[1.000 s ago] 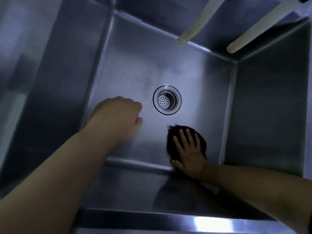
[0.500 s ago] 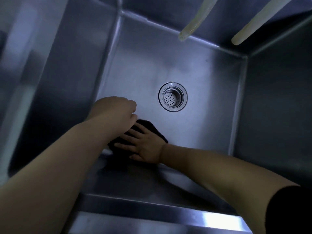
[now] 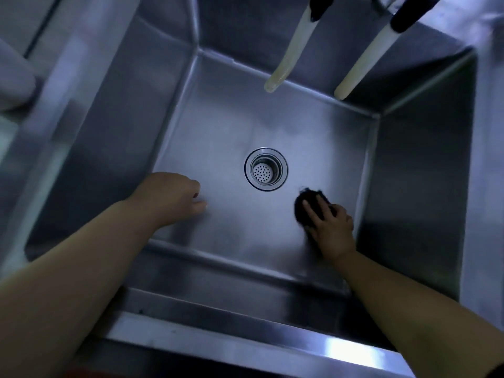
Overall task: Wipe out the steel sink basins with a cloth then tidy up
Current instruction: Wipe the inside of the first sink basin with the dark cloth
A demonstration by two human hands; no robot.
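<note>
I look down into a deep steel sink basin [image 3: 218,126] with a round strainer drain [image 3: 266,169] in its floor. A dark cloth [image 3: 308,200] lies on the basin floor to the right of the drain. My right hand [image 3: 328,226] presses flat on the cloth with its fingers spread, close to the right wall. Left of the drain, my left hand [image 3: 171,196] rests on the basin floor with its fingers curled under and holds nothing.
Two pale hoses [image 3: 289,53] [image 3: 365,58] hang from black fittings over the back of the basin. The steel front rim [image 3: 245,342] runs along the bottom. A second basin's edge [image 3: 54,105] and a pale object [image 3: 13,80] lie at the left.
My right hand slid the cloth left under my left hand, then back right to the spot beside the right wall. The left hand stayed in place.
</note>
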